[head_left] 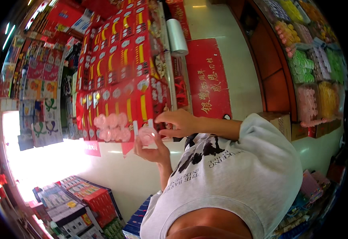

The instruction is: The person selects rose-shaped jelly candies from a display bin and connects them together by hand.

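My left hand (152,151) pinches a clear, pink-tinted round plastic piece (147,137) by its rim, between thumb and fingers. Just to its right, my right hand (178,122) has its thumb and forefinger apart, close to the piece's edge; I see nothing between them. A short whitish strip (150,122) shows by the right fingertips; whether they touch it I cannot tell. Several similar pink round pieces (112,127) lie clustered in rows to the left, on top of stacked red gift boxes (110,75) with yellow bands.
A clear plastic roll (177,38) stands beyond the boxes. A red mat (208,79) covers part of the pale floor. At right, a wooden counter (269,79) holds bagged, colourful goods (301,65). More stacked boxes (82,203) stand at lower left; shelves of packages (38,91) line the far left.
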The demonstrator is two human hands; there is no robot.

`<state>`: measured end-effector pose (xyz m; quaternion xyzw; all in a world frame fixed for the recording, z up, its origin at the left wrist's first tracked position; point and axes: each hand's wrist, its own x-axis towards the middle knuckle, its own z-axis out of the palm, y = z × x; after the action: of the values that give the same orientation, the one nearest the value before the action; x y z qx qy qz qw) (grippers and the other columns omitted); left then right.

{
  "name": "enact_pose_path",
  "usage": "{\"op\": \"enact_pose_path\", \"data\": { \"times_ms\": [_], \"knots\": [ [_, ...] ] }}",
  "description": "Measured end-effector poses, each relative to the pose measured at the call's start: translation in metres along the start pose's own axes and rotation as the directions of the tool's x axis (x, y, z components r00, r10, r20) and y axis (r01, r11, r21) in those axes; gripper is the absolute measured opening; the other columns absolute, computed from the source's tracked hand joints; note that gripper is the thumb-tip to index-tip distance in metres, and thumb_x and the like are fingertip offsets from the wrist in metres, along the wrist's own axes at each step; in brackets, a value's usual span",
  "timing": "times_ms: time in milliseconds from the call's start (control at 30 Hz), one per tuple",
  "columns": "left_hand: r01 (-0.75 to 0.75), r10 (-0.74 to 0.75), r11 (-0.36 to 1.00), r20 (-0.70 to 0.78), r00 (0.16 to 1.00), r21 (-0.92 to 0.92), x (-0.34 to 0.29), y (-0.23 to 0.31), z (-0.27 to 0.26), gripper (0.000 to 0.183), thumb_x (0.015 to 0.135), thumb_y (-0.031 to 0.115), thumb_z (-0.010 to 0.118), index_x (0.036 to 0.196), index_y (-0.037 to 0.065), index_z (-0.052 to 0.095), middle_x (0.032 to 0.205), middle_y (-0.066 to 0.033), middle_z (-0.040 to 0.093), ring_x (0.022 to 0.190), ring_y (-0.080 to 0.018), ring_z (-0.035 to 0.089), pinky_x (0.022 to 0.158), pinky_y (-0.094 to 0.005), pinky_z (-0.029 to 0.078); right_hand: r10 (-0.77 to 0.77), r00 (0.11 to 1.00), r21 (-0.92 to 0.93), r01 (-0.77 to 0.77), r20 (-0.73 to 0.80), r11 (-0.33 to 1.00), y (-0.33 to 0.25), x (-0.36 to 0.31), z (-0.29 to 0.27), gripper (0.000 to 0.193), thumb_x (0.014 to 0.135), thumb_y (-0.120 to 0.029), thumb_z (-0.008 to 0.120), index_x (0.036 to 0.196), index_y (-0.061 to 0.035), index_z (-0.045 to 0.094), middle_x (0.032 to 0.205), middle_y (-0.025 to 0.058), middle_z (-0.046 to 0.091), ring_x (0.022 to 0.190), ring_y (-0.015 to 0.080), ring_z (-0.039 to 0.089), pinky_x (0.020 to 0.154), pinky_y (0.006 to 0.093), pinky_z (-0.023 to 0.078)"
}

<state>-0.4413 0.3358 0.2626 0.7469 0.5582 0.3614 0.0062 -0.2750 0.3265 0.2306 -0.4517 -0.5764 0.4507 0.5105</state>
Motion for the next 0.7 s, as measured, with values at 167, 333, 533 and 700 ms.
{"op": "enact_pose_path", "data": {
  "times_ms": [167, 333, 533, 700],
  "knots": [
    [0.277, 0.009, 0.828, 0.504, 0.864, -0.488, -0.031, 0.061, 0.025, 0.047, 0.078, 0.012, 0.074, 0.117, -0.002, 0.052, 0.103, -0.0165, 0.057, 0.093, -0.0265, 0.057, 0.084, -0.0367, 0.046, 0.119, 0.977, 0.084, -0.105, -0.179, 0.991, 0.006, -0.063, -0.047, 0.045, 0.081, -0.029, 0.073, 0.116, -0.0037, 0.060, 0.104, 0.0142, 0.064, 0.085, 0.0284, 0.067, 0.069, 0.0354, 0.053],
    [0.119, 0.358, 0.777, 0.588, 0.725, -0.619, -0.023, 0.112, 0.086, 0.056, 0.080, 0.015, 0.076, 0.125, -0.003, 0.047, 0.110, -0.0194, 0.057, 0.096, -0.0296, 0.059, 0.084, -0.0386, 0.048, 0.257, 0.877, 0.103, -0.236, -0.405, 0.966, 0.015, -0.107, -0.097, 0.045, 0.080, -0.020, 0.072, 0.119, -0.0014, 0.058, 0.105, 0.0168, 0.066, 0.092, 0.0313, 0.066, 0.077, 0.0386, 0.053],
    [0.297, 0.570, 0.632, 0.689, 0.447, -0.716, -0.007, 0.166, 0.162, 0.058, 0.099, 0.028, 0.051, 0.145, -0.001, 0.029, 0.112, -0.0154, 0.064, 0.095, -0.0237, 0.065, 0.083, -0.0332, 0.051, 0.348, 0.619, 0.145, -0.355, -0.704, 0.924, 0.011, -0.133, -0.158, 0.043, 0.083, -0.007, 0.066, 0.125, 0.0000, 0.054, 0.099, 0.0158, 0.067, 0.083, 0.0242, 0.068, 0.074, 0.0326, 0.054],
    [0.203, 0.693, 0.670, 0.699, 0.175, -0.714, 0.001, 0.237, 0.206, 0.057, 0.100, 0.040, 0.048, 0.139, -0.001, 0.042, 0.115, -0.0181, 0.065, 0.101, -0.0249, 0.065, 0.085, -0.0335, 0.050, 0.358, 0.302, 0.276, -0.281, -0.883, 0.919, 0.021, -0.154, -0.176, 0.039, 0.086, -0.012, 0.067, 0.122, 0.0004, 0.055, 0.092, 0.0129, 0.067, 0.068, 0.0163, 0.064, 0.059, 0.0293, 0.051]
  ]
}}
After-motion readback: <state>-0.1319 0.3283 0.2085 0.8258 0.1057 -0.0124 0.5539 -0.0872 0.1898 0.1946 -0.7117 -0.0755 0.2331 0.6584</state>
